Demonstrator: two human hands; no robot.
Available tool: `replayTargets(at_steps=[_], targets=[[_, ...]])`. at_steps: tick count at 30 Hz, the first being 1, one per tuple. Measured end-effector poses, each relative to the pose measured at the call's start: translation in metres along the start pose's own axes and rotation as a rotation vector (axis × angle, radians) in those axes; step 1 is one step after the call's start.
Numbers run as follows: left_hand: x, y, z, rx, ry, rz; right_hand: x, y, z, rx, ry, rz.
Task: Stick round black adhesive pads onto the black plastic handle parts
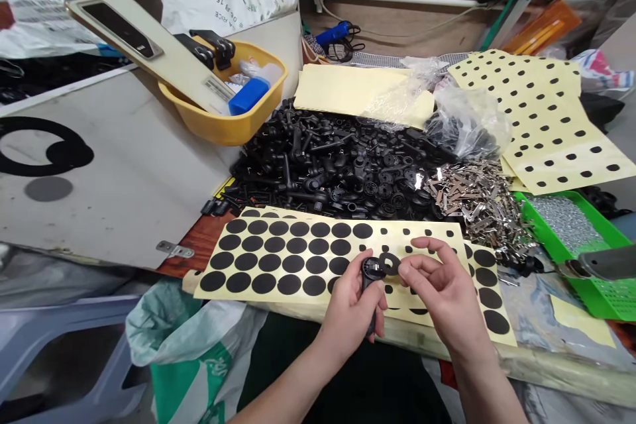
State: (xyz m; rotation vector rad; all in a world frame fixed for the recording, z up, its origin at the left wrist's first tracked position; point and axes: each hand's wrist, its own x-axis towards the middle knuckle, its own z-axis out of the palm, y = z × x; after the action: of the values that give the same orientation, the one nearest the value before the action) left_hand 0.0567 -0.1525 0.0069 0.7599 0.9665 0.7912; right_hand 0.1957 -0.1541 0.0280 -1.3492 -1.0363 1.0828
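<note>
My left hand (350, 301) is closed round a black plastic part (371, 269), its round head facing up. Just right of that head, my right hand (440, 285) pinches a thin black ring (389, 264) between thumb and finger. The ring is beside the head or slightly overlapping its edge; I cannot tell whether they touch. Beneath both hands lies a pale yellow sheet (283, 230) with rows of black round stickers, several of them gone on the right side, where small black dots are left.
Behind the sheet are a heap of black parts (342, 165) and a pile of metal clips (477, 202). A green tray (546, 232) stands right. A yellow basin (213, 126) holding a phone (149, 46) stands back left. Dotted sheets (561, 119) lie back right.
</note>
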Motion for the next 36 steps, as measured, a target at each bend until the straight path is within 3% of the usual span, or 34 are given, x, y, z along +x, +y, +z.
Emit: replayTargets(at_steps=[8, 20, 36], targets=[[0.002, 0.002, 0.003, 0.028, 0.014, -0.012, -0.002, -0.003, 0.010, -0.128, -0.060, -0.027], [0.004, 0.000, 0.001, 0.048, 0.007, -0.014, 0.001, 0.000, 0.009, -0.162, -0.068, -0.019], [0.005, -0.003, 0.001, 0.053, -0.001, -0.012, 0.001, 0.006, 0.010, -0.081, -0.046, 0.042]])
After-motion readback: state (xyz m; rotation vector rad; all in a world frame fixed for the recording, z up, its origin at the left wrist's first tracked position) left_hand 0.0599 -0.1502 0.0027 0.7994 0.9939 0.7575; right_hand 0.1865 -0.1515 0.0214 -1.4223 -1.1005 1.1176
